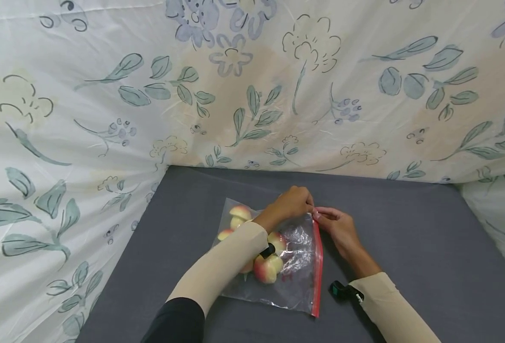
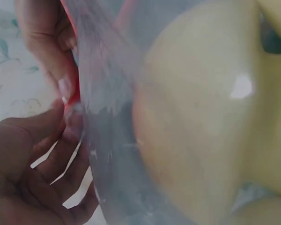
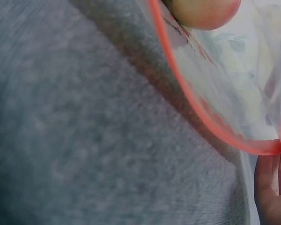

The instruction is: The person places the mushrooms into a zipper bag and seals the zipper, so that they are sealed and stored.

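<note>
A clear zip bag [image 1: 295,290] with a red zip strip [image 1: 318,271] lies on the dark grey surface. Inside are several rounded yellow-and-red pieces that look like fruit [image 1: 266,269]; my left forearm hides some of them. My left hand [image 1: 293,202] reaches across the bag and pinches its far right corner, and in the left wrist view its thumb and finger [image 2: 37,124] meet at the edge. Right beside it, my right hand [image 1: 340,231] pinches the red strip at the same corner. The right wrist view shows the strip [image 3: 196,108] curving to the fingers [image 3: 271,183].
The grey surface [image 1: 389,228] extends around the bag. White floral cloth [image 1: 252,119] hangs at the back and along the left and right sides. A small dark device [image 1: 338,289] sits at my right wrist.
</note>
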`<state>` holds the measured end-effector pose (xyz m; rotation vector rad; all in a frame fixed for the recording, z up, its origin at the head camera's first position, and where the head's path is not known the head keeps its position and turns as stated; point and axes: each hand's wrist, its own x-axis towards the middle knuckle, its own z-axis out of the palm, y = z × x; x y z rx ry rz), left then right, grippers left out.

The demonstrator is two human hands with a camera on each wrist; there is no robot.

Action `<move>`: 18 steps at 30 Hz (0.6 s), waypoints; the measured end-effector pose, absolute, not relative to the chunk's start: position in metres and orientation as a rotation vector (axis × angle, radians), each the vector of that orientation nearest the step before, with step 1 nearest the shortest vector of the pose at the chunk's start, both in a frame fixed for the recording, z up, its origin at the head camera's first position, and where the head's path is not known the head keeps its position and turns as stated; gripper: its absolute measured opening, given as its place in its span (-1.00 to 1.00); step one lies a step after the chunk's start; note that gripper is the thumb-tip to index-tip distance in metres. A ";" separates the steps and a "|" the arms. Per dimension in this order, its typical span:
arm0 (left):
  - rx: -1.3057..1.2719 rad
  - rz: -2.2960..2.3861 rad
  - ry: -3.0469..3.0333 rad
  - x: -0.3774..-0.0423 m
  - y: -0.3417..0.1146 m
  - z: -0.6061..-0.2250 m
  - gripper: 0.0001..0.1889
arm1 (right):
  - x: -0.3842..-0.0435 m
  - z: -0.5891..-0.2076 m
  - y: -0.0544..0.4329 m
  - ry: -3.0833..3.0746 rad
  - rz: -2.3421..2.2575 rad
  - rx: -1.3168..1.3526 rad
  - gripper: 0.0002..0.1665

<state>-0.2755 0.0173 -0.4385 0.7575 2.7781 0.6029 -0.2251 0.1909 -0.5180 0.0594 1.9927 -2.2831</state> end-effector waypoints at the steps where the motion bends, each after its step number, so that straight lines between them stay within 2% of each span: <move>1: 0.749 0.602 2.789 -0.276 0.018 -0.439 -0.84 | -0.226 -0.518 0.191 1.998 -2.280 0.059 -0.60; 9: 0.712 0.626 2.818 -0.278 0.019 -0.440 -0.83 | -0.229 -0.515 0.188 2.035 -2.250 0.056 -0.53; 18: 0.690 0.624 2.846 -0.276 0.019 -0.445 -0.82 | -0.228 -0.514 0.188 2.038 -2.261 0.086 -0.55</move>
